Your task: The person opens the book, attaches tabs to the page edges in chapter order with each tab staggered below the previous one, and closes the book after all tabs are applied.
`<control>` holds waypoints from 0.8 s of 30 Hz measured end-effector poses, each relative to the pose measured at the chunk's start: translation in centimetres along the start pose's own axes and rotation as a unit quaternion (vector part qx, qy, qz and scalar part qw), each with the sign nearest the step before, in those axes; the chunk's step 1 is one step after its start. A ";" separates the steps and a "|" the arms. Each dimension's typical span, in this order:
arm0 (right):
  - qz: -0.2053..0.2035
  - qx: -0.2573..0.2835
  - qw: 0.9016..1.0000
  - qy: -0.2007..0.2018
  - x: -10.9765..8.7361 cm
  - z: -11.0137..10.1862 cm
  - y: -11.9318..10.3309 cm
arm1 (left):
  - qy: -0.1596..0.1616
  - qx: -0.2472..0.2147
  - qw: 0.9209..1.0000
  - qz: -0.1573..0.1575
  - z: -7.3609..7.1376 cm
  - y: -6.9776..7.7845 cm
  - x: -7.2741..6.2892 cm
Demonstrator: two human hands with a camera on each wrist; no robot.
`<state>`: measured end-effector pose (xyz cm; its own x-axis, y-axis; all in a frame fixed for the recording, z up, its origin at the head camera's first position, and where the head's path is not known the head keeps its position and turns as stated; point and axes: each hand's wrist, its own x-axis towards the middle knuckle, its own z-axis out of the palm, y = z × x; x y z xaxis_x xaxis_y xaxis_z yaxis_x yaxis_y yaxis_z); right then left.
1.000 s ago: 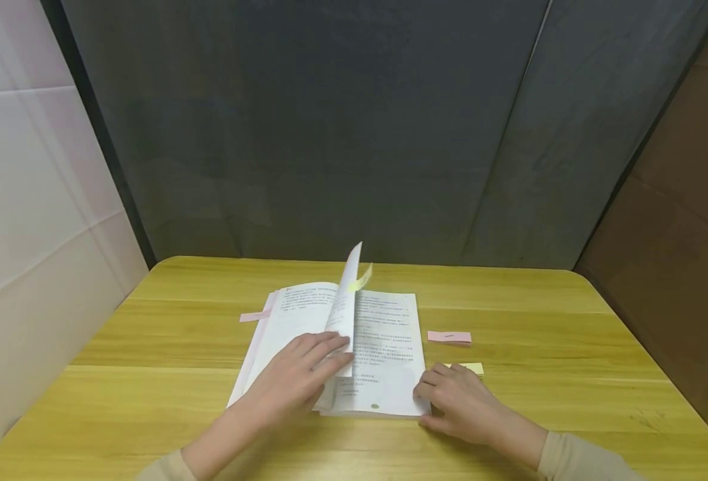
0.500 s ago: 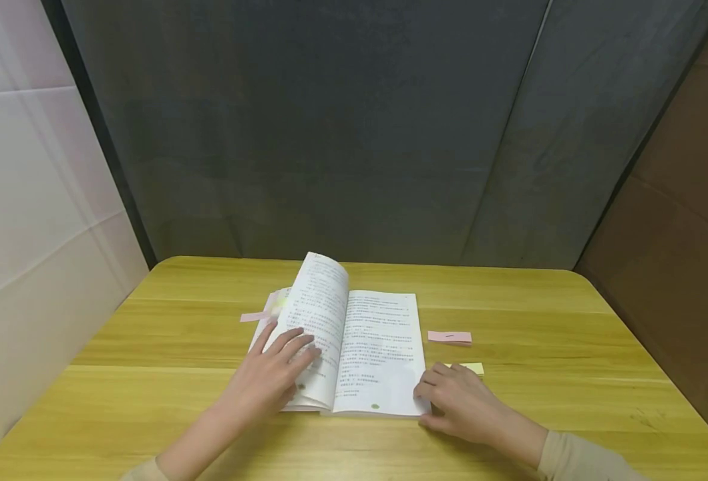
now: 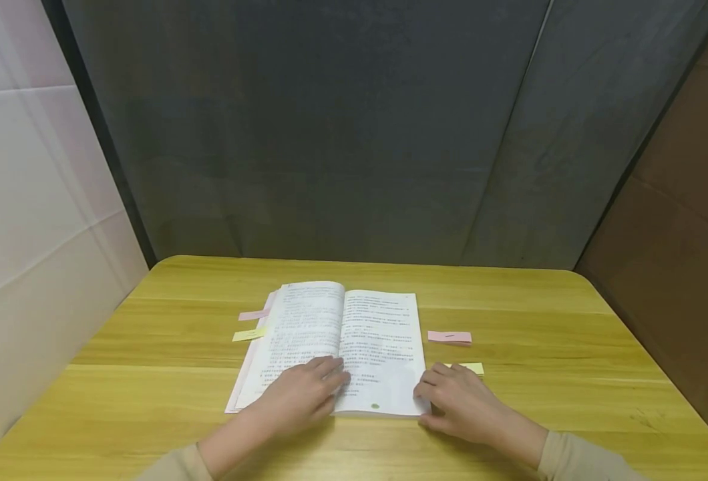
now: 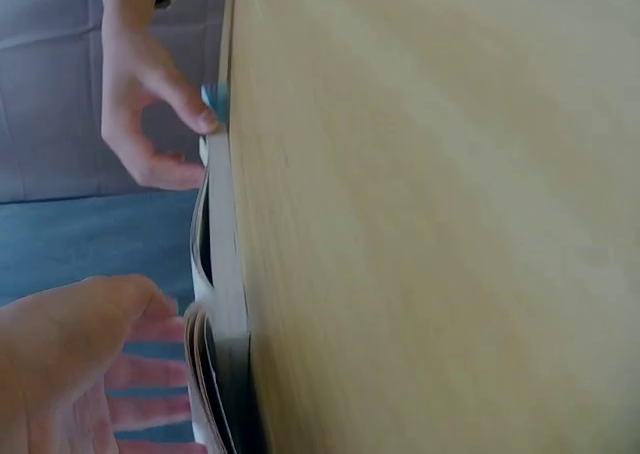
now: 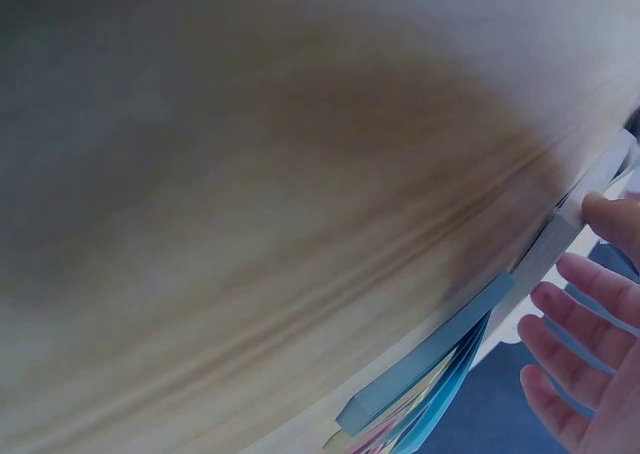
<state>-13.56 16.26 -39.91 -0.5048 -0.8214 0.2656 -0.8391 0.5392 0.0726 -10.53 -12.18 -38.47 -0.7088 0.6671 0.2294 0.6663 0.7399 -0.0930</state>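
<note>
An open book (image 3: 384, 347) with printed pages lies on the wooden table. My left hand (image 3: 306, 394) rests on the lower part of the left page, fingertips at the gutter; its fingers (image 4: 145, 374) are spread and fairly straight in the left wrist view. At the lower right corner, my right hand (image 3: 459, 404) holds the book, thumb at its bottom edge and curled fingers over the page's side. The thumb (image 5: 605, 219) shows against the book edge in the right wrist view. From the left side of the pages stick out a pink tab (image 3: 252, 315) and a yellow tab (image 3: 247, 335).
Right of the book lie a folded pink paper strip (image 3: 449, 337) and a yellow strip (image 3: 473, 368), the latter partly hidden by the right hand. Beside that hand, a blue pad (image 5: 430, 354) shows in the right wrist view. A dark panel (image 3: 330, 133) stands behind the table.
The left hand has turned a leaf over to the left, then come back to the gutter. The yellow tab moved with it to the left side. The right hand stays in place.
</note>
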 end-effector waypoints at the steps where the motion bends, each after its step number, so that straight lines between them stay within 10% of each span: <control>1: 0.000 0.000 1.000 0.001 0.0 0.0 0.0 | -0.001 0.002 1.000 -0.006 0.1 0.1 0.1; 24: 0.000 -0.001 1.000 0.010 -0.1 0.1 0.1 | 0.006 0.048 0.998 -0.049 0.6 1.1 1.7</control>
<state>-13.65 16.40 -40.00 -0.5014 -0.8170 0.2848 -0.8383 0.5402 0.0740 -11.18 -10.19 -38.78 -0.7661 0.5905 0.2537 0.5681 0.8068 -0.1622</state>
